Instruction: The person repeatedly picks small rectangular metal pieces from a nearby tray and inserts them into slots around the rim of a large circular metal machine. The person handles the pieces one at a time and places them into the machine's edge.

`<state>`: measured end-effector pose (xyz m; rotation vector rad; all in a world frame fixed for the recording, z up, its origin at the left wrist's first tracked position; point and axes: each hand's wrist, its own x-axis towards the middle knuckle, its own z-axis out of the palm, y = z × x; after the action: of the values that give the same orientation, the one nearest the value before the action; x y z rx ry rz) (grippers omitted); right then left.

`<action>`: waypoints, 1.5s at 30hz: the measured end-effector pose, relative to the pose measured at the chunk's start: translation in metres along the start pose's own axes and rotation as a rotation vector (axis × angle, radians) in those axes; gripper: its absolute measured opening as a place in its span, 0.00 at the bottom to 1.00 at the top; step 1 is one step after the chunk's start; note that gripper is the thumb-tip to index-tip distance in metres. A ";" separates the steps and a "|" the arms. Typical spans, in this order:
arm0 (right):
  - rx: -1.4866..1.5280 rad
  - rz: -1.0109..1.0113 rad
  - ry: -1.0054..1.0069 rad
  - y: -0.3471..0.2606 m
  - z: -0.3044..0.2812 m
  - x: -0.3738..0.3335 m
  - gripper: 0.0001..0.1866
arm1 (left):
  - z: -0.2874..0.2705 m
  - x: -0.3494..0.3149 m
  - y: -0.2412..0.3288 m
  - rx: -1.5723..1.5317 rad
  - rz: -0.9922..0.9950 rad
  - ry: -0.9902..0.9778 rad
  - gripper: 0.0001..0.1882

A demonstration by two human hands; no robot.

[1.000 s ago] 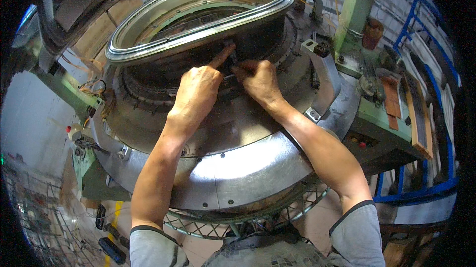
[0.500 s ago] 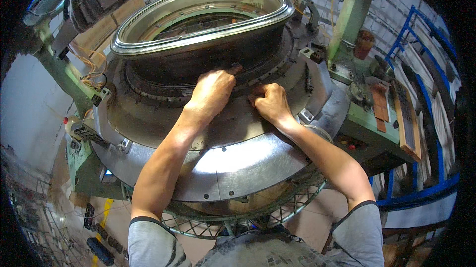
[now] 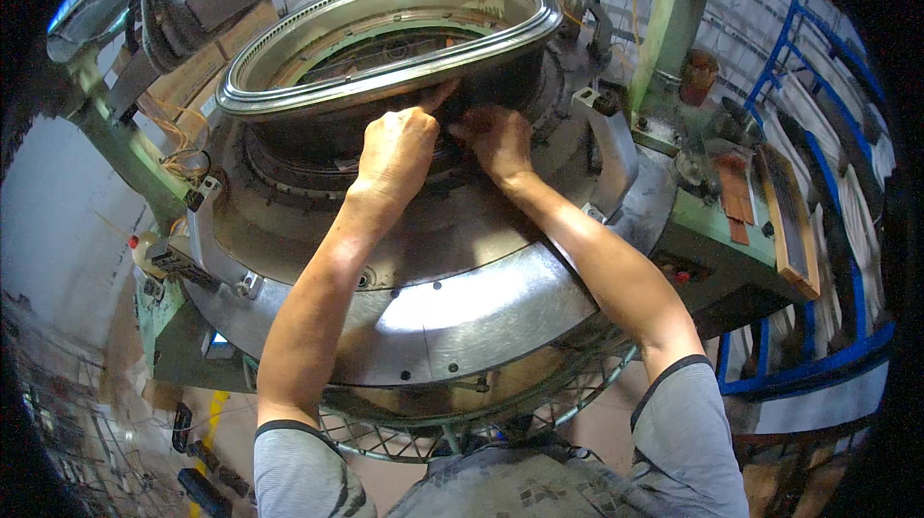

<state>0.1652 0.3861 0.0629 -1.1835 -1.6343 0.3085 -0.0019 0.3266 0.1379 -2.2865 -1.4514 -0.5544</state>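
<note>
Both my arms reach forward over a large round machine with a dark drum (image 3: 298, 138) in its middle. A shiny metal ring (image 3: 385, 91) tops this drum. Just below the ring's near side is my left hand (image 3: 397, 152), its fingers curled and one finger pointing up toward the drum wall. My right hand (image 3: 500, 141) sits close beside it on the right, in shadow, with its fingertips drawn together toward the left hand. Anything between the fingers of either hand is too small or too dark to make out.
A wide polished metal rim (image 3: 481, 306) curves around the machine's near side. Green posts (image 3: 669, 46) rise at left and right. On the right stand a green ledge with a wood-framed brush-like board (image 3: 789, 220) and a blue rack (image 3: 813, 162) holding white material.
My right hand has moved up and left, close to the left hand. My left hand has shifted slightly up and left, its pointing finger now higher against the drum.
</note>
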 end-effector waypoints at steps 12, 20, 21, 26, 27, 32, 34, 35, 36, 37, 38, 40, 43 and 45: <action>-0.411 -0.027 -0.093 -0.019 -0.024 0.028 0.31 | 0.004 -0.026 0.001 -0.557 -0.033 0.217 0.12; 0.974 0.499 -0.417 -0.022 -0.022 0.025 0.13 | 0.001 -0.028 -0.002 -0.931 -0.166 0.203 0.12; 1.030 0.614 -0.417 -0.023 -0.023 0.027 0.11 | 0.000 -0.028 -0.002 -0.963 -0.194 0.213 0.12; 0.960 0.302 -0.484 -0.025 -0.025 0.034 0.12 | 0.007 -0.026 -0.001 -1.171 -0.307 0.259 0.10; 0.891 0.411 -0.459 -0.024 -0.025 0.034 0.12 | 0.009 -0.026 -0.001 -1.239 -0.331 0.260 0.10; 0.871 0.363 -0.427 -0.019 -0.030 0.039 0.10 | 0.010 -0.027 -0.009 -1.495 -0.463 0.171 0.09; 0.956 0.225 -0.386 -0.021 -0.030 0.037 0.12 | 0.011 -0.027 -0.010 -1.529 -0.525 0.164 0.08; 0.833 0.152 -0.473 -0.022 -0.031 0.034 0.13 | 0.010 -0.027 -0.010 -1.542 -0.553 0.158 0.08; 0.706 0.077 -0.556 -0.023 -0.034 0.029 0.13 | 0.010 -0.027 -0.011 -1.564 -0.567 0.156 0.07; 0.533 0.055 -0.622 -0.024 -0.037 0.023 0.14 | 0.009 -0.026 -0.012 -1.582 -0.579 0.152 0.06; 0.537 0.052 -0.695 -0.027 -0.035 0.014 0.13 | 0.008 -0.027 -0.012 -1.601 -0.595 0.148 0.06; 0.423 -0.032 -0.617 -0.032 -0.032 -0.003 0.10 | 0.006 -0.029 -0.011 -1.622 -0.605 0.132 0.05; 0.391 -0.124 -0.447 -0.038 -0.024 -0.020 0.07 | 0.004 -0.028 -0.011 -1.632 -0.567 0.079 0.06; 0.402 -0.128 -0.405 -0.040 -0.020 -0.025 0.06 | 0.002 -0.027 -0.013 -1.645 -0.528 0.018 0.06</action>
<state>0.1595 0.3402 0.0848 -0.7370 -1.8706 0.7951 -0.0245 0.3120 0.1238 -2.6488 -1.8542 -2.6932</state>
